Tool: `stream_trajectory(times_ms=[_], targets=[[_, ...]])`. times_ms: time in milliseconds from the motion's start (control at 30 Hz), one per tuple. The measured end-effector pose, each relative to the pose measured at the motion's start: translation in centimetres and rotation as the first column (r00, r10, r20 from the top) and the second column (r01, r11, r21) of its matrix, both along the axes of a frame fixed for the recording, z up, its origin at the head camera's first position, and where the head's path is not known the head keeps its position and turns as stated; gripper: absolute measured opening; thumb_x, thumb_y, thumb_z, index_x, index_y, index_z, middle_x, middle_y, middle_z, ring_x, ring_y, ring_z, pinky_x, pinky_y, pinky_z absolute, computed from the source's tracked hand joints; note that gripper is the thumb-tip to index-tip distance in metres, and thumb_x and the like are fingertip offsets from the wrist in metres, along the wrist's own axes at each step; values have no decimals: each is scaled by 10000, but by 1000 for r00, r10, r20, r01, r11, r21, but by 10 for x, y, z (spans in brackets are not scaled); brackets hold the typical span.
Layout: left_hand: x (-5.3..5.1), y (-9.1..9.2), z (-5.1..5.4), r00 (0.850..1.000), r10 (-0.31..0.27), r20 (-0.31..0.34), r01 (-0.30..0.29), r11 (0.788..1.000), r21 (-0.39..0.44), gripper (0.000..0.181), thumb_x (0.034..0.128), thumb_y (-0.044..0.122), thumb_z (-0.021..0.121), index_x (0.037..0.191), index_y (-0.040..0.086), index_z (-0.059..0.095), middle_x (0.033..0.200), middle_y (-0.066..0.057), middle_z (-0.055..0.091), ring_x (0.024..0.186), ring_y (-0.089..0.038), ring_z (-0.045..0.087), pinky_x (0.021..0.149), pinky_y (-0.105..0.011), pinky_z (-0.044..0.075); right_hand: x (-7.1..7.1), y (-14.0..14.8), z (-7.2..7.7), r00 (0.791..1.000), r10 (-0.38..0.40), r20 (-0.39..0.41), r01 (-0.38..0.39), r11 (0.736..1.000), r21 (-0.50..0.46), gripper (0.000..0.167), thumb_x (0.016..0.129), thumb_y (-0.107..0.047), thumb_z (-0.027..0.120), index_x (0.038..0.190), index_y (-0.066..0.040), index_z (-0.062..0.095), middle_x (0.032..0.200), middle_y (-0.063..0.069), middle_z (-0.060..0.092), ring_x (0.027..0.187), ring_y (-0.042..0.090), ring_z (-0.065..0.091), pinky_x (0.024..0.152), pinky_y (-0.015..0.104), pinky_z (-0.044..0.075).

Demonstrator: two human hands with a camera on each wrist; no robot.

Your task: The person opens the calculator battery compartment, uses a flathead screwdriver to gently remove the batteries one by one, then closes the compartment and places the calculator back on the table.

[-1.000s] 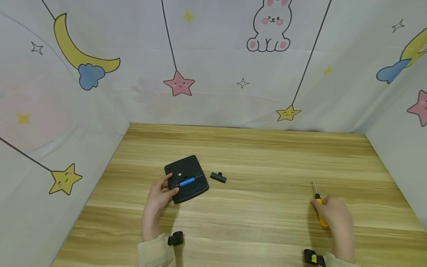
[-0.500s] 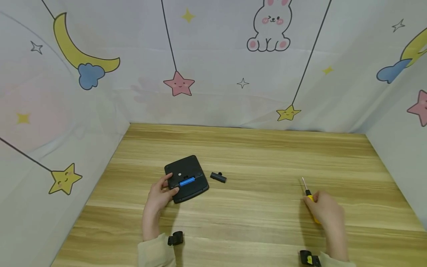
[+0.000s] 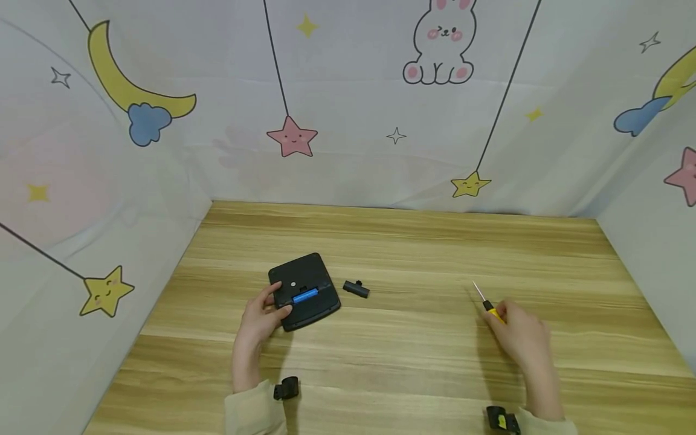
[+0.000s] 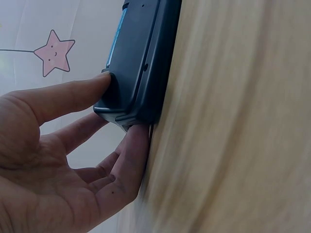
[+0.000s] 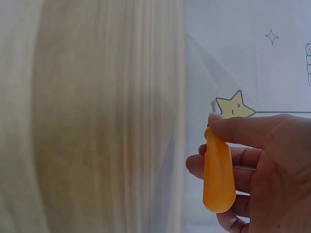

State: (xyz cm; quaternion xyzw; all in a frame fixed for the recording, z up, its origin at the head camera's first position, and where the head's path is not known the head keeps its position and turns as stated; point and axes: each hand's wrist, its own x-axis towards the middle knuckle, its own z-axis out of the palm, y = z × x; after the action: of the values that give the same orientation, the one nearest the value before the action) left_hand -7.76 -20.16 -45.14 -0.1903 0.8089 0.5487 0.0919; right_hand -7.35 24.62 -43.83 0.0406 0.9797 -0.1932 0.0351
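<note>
A flat black device (image 3: 304,272), possibly a calculator lying face down, is on the table at the left. In its uncovered slot sits a blue battery (image 3: 306,295). My left hand (image 3: 260,317) grips the device's near left edge, thumb on top; in the left wrist view the other fingers touch its edge and underside. My right hand (image 3: 519,332) pinches a screwdriver (image 3: 495,313) with a yellow handle, its thin metal tip pointing up and left. The right wrist view shows the yellow handle between thumb and fingers. A small black battery cover (image 3: 356,289) lies just right of the device.
The wooden table (image 3: 408,254) meets a printed cloth wall (image 3: 359,175) along its back edge, and cloth also rises on both sides. Black camera straps (image 3: 286,388) sit at the wrists.
The right hand has moved left across the table with the screwdriver, whose tip has swung further left. The left hand, the device and the battery cover have stayed where they were.
</note>
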Motion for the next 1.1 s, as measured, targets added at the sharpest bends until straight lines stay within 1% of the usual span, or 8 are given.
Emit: stream_trajectory(times_ms=[100, 267, 433, 567, 700, 767, 833, 1100], targets=[[0, 0, -1, 1000, 4, 6, -3, 1000, -1, 623, 912, 23, 602, 1481, 95, 361, 1327, -273, 315, 1044, -296, 526, 706, -261, 501, -1, -4, 1, 999, 29, -23, -29, 1000, 0, 285, 922, -314, 609, 929, -31, 569, 777, 96, 625, 748, 304, 571, 723, 504, 343], [-1, -1, -2, 1000, 6, 13, -7, 1000, 7, 634, 908, 18, 602, 1486, 111, 359, 1342, -266, 324, 1044, -288, 531, 717, -253, 502, -3, -11, 1, 997, 50, -59, -50, 999, -7, 292, 926, -288, 603, 993, -4, 590, 908, 196, 679, 843, 387, 598, 742, 505, 324], [-1, -2, -3, 1000, 1, 12, -1, 1000, 12, 639, 906, 12, 599, 1488, 109, 353, 1343, -272, 334, 1032, -283, 539, 720, -253, 503, -4, -17, 2, 996, 49, -78, -51, 998, -22, 292, 934, -287, 602, 1016, -7, 600, 964, 218, 687, 883, 391, 588, 763, 515, 319], [-2, -3, -4, 1000, -1, 13, 1, 1000, 20, 642, 907, 13, 600, 1491, 105, 347, 1336, -270, 343, 1013, -269, 546, 715, -253, 506, -5, -21, 1, 994, 50, -93, -54, 998, -33, 268, 938, -285, 599, 1007, -26, 606, 925, 184, 687, 868, 375, 591, 764, 516, 341], [-2, -3, -4, 1000, -4, 8, 4, 1000, 21, 646, 907, 15, 600, 1493, 106, 344, 1337, -270, 351, 1027, -275, 550, 720, -256, 514, -6, -26, 1, 989, 58, -139, -64, 997, -40, 228, 925, -256, 615, 973, -33, 605, 820, 133, 659, 744, 312, 588, 668, 448, 403], [-3, -3, -4, 1000, -3, 9, 2, 1000, 21, 647, 906, 15, 600, 1493, 112, 346, 1345, -267, 338, 1041, -282, 540, 725, -253, 513, -7, -28, 2, 986, 58, -153, -66, 997, -49, 221, 924, -250, 615, 965, -33, 599, 786, 112, 638, 683, 275, 561, 601, 399, 400], [-3, -2, -4, 1000, -2, 8, 2, 1000, 21, 644, 907, 17, 600, 1492, 108, 347, 1348, -269, 325, 1041, -282, 534, 724, -251, 514, -8, -30, 3, 987, 53, -153, -63, 996, -62, 227, 932, -254, 605, 974, -32, 591, 782, 105, 627, 655, 253, 535, 569, 367, 387], [-2, -3, -3, 1000, -4, 9, 4, 1000, 19, 647, 901, 10, 602, 1490, 101, 348, 1328, -264, 353, 1023, -273, 547, 718, -254, 509, -9, -38, 3, 980, 45, -195, -67, 992, -109, 221, 954, -234, 583, 995, -17, 569, 751, 94, 602, 617, 230, 494, 537, 329, 354]])
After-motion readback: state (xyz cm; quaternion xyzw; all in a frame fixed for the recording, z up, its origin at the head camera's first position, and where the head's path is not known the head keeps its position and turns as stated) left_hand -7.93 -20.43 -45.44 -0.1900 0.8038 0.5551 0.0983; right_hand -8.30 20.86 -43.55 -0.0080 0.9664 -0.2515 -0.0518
